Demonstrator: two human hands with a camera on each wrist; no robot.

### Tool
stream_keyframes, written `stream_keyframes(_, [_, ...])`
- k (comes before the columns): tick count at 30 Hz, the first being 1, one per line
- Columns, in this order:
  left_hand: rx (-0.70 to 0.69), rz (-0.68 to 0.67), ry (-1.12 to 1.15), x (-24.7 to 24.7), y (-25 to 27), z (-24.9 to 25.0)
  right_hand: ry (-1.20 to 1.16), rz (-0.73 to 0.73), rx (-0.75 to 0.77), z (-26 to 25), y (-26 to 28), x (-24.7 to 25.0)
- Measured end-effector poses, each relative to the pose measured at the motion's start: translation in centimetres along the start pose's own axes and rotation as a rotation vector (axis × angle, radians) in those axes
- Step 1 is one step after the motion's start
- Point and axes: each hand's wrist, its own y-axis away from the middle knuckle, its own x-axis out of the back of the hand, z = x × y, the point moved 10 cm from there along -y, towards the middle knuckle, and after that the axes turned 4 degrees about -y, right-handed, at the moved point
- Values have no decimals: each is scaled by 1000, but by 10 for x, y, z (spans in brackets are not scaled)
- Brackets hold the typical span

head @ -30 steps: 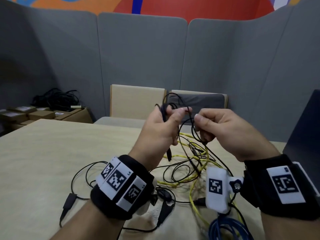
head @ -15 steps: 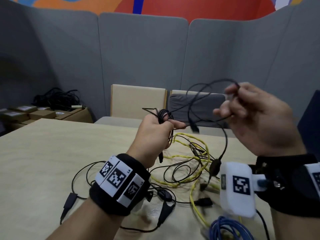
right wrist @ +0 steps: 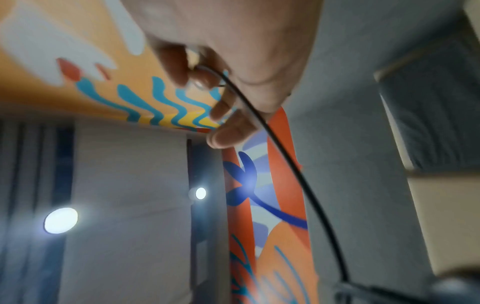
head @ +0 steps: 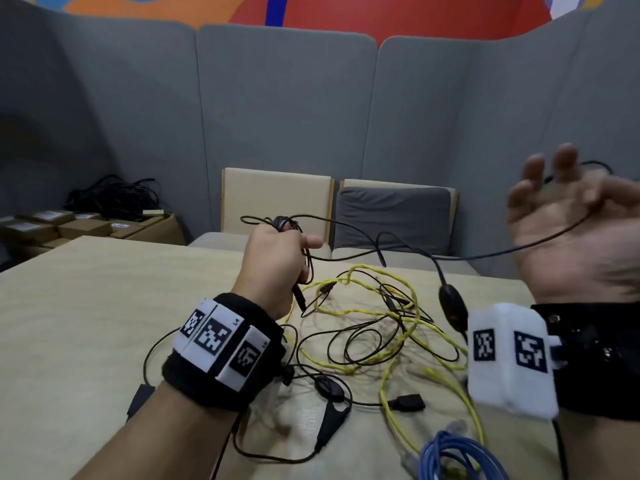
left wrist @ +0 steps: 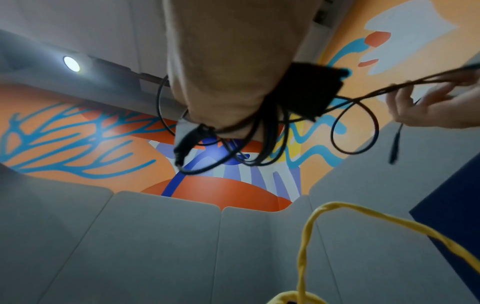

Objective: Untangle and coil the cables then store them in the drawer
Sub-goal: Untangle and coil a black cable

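Head view: left hand [head: 277, 265] grips a part-wound thin black cable [head: 398, 251], right hand [head: 568, 233] pinching its slack toward 3 o'clock; yellow twisted cable [head: 398, 327], blue cable coil [head: 453, 455] still loose on table, no drawer in sight.

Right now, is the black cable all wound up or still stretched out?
Partly wound. The left hand grips a small coil; the rest of the black cable stretches across to the right hand.

Above the table [head: 104, 306], the left hand [head: 273, 261] grips a bundled black cable [head: 381, 244] that stretches to the raised right hand [head: 571, 230]; yellow cable [head: 408, 306] lies beneath.
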Motion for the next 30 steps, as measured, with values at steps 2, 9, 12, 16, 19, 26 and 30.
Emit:
stream_keyframes(2, [-3,-38,17,-5,3,3,426,160,-78,9,0,16])
stream_keyframes(9, [-49,-246,168,-35,19,17,1969,-28,-86,44,9,8])
stream_keyframes(12, [-108,-306,283,-41,27,30,1698,-448,-349,92,32,-13])
stream_keyframes(16, [-199,-266,425,-33,29,47,1664,-707,-585,129,57,-6])
stream_keyframes(19, [-225,-157,542,-14,20,50,1645,-644,-482,116,48,-9])
stream_keyframes(26, [-218,-35,650,5,8,43,1393,-420,-280,75,29,-15])
stream_keyframes(30, [-237,-24,511,3,8,43,1466,-255,-9,52,15,-14])
